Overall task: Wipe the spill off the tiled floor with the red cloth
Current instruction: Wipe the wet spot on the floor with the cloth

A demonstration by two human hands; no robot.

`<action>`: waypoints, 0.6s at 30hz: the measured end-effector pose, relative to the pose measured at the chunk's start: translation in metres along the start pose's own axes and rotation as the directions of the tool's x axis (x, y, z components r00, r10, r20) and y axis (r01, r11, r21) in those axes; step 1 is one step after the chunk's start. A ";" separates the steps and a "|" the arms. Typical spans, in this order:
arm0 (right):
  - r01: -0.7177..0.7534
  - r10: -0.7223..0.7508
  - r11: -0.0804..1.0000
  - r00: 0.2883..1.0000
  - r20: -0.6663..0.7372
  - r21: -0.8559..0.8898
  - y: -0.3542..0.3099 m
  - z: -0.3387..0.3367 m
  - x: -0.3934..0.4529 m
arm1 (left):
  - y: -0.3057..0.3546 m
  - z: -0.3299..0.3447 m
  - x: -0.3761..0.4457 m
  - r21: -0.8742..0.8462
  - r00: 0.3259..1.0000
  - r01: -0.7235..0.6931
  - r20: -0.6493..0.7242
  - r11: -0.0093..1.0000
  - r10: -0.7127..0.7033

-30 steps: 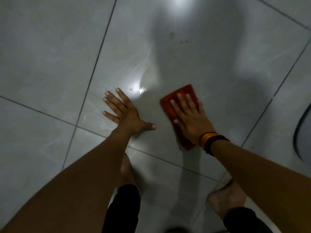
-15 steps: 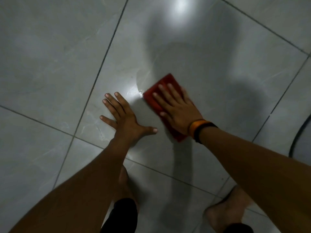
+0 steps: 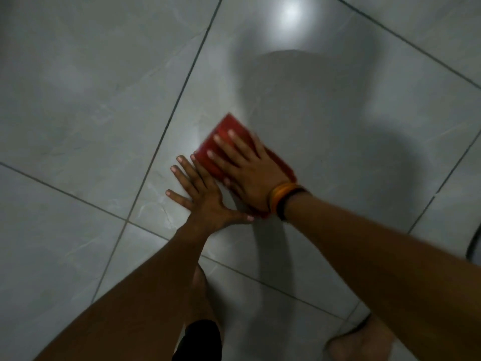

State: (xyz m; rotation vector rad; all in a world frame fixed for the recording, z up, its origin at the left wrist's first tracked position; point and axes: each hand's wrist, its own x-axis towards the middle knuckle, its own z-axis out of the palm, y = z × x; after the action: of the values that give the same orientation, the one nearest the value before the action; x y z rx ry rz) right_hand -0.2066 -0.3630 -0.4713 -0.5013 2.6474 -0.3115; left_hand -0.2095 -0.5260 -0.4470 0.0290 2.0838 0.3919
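Note:
The folded red cloth (image 3: 226, 136) lies flat on the grey tiled floor (image 3: 86, 105) near the middle of the view. My right hand (image 3: 250, 170) presses down on it with fingers spread, palm covering most of the cloth; orange and black bands circle the wrist. My left hand (image 3: 203, 196) rests flat on the tile just left of the cloth, fingers apart, its fingertips touching the cloth's left edge. A bright wet sheen (image 3: 190, 142) shows on the tile beside the cloth's far left corner. The cloth and right hand are motion-blurred.
Dark grout lines (image 3: 166, 126) cross the floor diagonally. My bare feet (image 3: 356, 342) and knees are at the bottom of the view. A dark curved object (image 3: 475, 243) sits at the right edge. A lamp reflection (image 3: 290, 11) glares at the top.
My right hand has slid the red cloth leftward across the tile until it meets my left hand. The left hand has stayed planted in place.

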 end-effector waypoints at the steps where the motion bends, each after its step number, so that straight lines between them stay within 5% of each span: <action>1: -0.023 0.024 0.999 1.000 -0.014 0.031 0.001 0.011 -0.026 | 0.001 -0.001 -0.002 0.003 1.000 0.006 -0.003 1.000 -0.006; 3: -0.302 0.311 0.942 0.950 -0.040 0.145 0.005 0.033 -0.081 | 0.002 -0.003 -0.003 -0.027 1.000 -0.010 -0.002 1.000 0.010; 5: -0.561 0.567 0.805 0.823 0.026 0.193 -0.004 0.045 -0.122 | 0.002 -0.002 -0.003 -0.050 0.999 -0.035 -0.011 0.998 0.035; 11: -0.172 0.174 0.975 0.985 -0.002 0.143 -0.013 0.044 -0.087 | 0.001 0.002 -0.002 -0.027 0.999 -0.036 -0.032 0.999 0.035; 15: -0.332 0.347 0.934 0.932 -0.109 0.136 0.046 0.007 -0.016 | -0.004 0.005 0.004 0.016 0.997 -0.056 -0.046 0.998 0.057; 18: -0.522 0.562 0.822 0.809 -0.171 0.229 0.064 0.008 -0.031 | -0.005 0.007 0.002 0.038 0.995 -0.052 -0.080 0.998 0.055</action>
State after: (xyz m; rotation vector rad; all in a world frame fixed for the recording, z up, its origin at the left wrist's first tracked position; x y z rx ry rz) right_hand -0.1958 -0.2937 -0.4853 0.3847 2.8051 -0.4278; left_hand -0.2039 -0.5280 -0.4537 0.0918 2.1732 0.3937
